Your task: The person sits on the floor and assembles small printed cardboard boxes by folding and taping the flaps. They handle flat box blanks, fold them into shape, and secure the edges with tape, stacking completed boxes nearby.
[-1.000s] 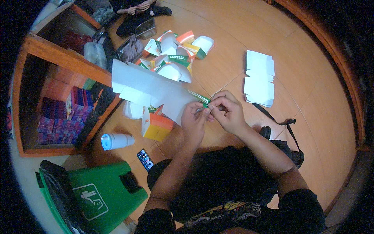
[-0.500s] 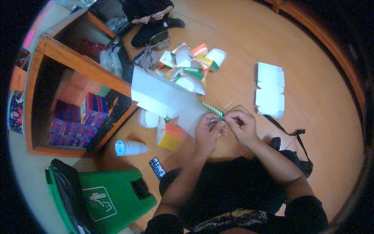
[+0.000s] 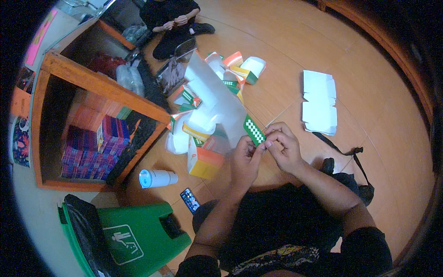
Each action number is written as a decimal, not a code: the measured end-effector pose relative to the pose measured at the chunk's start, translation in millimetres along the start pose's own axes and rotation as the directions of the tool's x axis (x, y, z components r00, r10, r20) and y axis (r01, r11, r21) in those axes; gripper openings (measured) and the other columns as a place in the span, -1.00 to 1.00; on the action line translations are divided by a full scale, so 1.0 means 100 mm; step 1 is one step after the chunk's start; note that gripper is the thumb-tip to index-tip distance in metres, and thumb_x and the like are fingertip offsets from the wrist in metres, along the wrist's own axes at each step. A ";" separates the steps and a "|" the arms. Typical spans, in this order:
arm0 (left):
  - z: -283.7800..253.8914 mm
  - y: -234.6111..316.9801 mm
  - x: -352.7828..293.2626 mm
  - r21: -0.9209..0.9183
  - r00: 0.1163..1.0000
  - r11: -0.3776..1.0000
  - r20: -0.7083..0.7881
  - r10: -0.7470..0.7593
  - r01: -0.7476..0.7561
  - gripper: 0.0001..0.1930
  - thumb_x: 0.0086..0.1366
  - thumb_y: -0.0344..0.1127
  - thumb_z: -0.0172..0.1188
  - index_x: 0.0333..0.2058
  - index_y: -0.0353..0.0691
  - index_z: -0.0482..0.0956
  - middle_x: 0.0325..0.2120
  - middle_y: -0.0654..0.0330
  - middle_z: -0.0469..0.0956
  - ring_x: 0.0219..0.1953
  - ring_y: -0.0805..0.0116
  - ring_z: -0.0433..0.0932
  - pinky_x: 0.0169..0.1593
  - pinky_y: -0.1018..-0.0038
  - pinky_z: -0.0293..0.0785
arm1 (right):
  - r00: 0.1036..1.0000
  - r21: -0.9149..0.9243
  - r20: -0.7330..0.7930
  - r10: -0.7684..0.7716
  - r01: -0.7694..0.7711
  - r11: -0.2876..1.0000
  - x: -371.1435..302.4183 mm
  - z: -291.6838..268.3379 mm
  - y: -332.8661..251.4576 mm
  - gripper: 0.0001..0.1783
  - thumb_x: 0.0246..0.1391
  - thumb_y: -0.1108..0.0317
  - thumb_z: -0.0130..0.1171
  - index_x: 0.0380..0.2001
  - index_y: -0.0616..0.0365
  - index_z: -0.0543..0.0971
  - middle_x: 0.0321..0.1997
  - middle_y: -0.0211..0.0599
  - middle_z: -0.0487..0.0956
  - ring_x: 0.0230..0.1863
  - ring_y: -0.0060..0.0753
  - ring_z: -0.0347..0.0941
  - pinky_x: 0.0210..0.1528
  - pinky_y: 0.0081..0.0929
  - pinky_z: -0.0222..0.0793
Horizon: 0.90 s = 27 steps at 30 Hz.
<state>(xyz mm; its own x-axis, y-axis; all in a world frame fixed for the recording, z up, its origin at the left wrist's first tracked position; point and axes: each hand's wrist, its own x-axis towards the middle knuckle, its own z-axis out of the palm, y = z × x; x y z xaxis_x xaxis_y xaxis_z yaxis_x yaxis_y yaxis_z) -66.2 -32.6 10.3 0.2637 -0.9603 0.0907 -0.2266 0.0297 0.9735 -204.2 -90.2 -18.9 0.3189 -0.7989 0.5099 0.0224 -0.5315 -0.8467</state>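
Between both hands is a paper food-box blank (image 3: pixel 253 130), its green end with white diamonds facing up. The blank's white part stretches up and left, blurred by motion. My left hand (image 3: pixel 245 162) pinches the green end from the left. My right hand (image 3: pixel 284 148) pinches the same end from the right, thumbs close together. Past the blank lies a heap of folded paper boxes (image 3: pixel 259 65) in white, orange, yellow and green, partly hidden by it. An orange-yellow box (image 3: pixel 206 165) rests left of my left hand. On the right lie flat white box blanks (image 3: pixel 319 102).
A wooden shelf (image 3: pixel 106 83) with stacked patterned packets (image 3: pixel 94 150) stands on the left. Nearer are a tumbler (image 3: pixel 159 178), a phone (image 3: pixel 189 200) and a green bin (image 3: pixel 138 231). A black strap (image 3: pixel 339 147) lies right. Another person (image 3: pixel 170 23) sits on the floor at the far left.
The blank has swung in my hands: its white part is turned further upward, and the green end now shows broadside. Both hands keep their pinch. The view has shifted slightly.
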 end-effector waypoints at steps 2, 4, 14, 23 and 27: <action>-0.02 0.03 0.01 0.141 0.995 0.989 0.083 -0.057 0.045 -0.82 0.23 -0.40 0.22 -0.24 -0.28 0.45 -0.43 0.17 0.51 -0.39 0.40 0.50 -0.29 0.48 0.43 | 0.994 0.092 -0.032 0.103 -0.100 0.991 0.03 -0.03 0.03 -0.84 0.06 0.47 0.21 -0.28 0.21 0.46 -0.21 -0.22 0.46 -0.19 -0.43 0.46 -0.20 -0.50 0.43; -0.10 0.13 0.05 0.324 0.949 0.931 0.205 -0.241 0.166 -0.76 0.22 -0.35 0.22 -0.17 -0.27 0.45 -0.29 0.06 0.56 -0.24 0.22 0.55 -0.13 0.34 0.47 | 0.948 0.312 -0.093 0.306 -0.264 0.913 0.08 -0.03 0.09 -0.74 0.08 0.44 0.21 -0.18 0.19 0.40 -0.23 -0.28 0.45 -0.19 -0.49 0.45 -0.23 -0.53 0.42; -0.18 0.04 0.02 0.724 0.833 0.589 0.533 -0.148 -0.358 -0.68 0.10 -0.37 0.15 -0.14 -0.28 0.45 -0.28 -0.09 0.50 -0.14 -0.09 0.46 -0.06 0.07 0.41 | 0.748 0.479 -0.124 0.652 -0.530 0.700 0.30 -0.32 0.13 -0.82 0.25 0.35 0.02 -0.12 0.10 0.34 -0.23 -0.39 0.47 -0.25 -0.49 0.49 -0.34 -0.47 0.50; -0.16 -0.02 0.03 0.732 0.894 0.633 0.427 -0.137 -0.252 -0.78 0.10 -0.36 0.17 -0.27 -0.26 0.41 -0.29 -0.05 0.46 -0.16 -0.10 0.46 -0.10 0.10 0.41 | 0.792 0.363 -0.101 0.603 -0.535 0.763 0.23 -0.21 0.16 -0.64 0.22 0.33 0.09 0.02 0.29 0.38 -0.15 -0.23 0.53 -0.23 -0.44 0.52 -0.26 -0.54 0.51; -0.09 0.00 0.09 0.699 0.964 0.682 0.262 0.037 -0.216 -0.78 0.15 -0.30 0.19 -0.25 -0.21 0.41 -0.29 -0.02 0.45 -0.17 -0.06 0.47 -0.15 0.11 0.42 | 0.643 0.493 0.071 0.762 -0.687 0.534 0.29 -0.21 0.02 -0.68 0.23 0.35 0.05 -0.03 0.34 0.44 -0.17 -0.18 0.55 -0.28 -0.38 0.55 -0.19 -0.45 0.58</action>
<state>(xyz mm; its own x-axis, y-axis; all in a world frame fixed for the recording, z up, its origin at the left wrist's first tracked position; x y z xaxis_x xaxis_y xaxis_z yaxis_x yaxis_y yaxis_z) -55.4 -38.9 12.6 0.0000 -0.9977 0.0681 -0.8667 0.0340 0.4976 -214.3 -120.6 -2.9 0.2900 -0.8991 -0.3280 0.2598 0.4038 -0.8771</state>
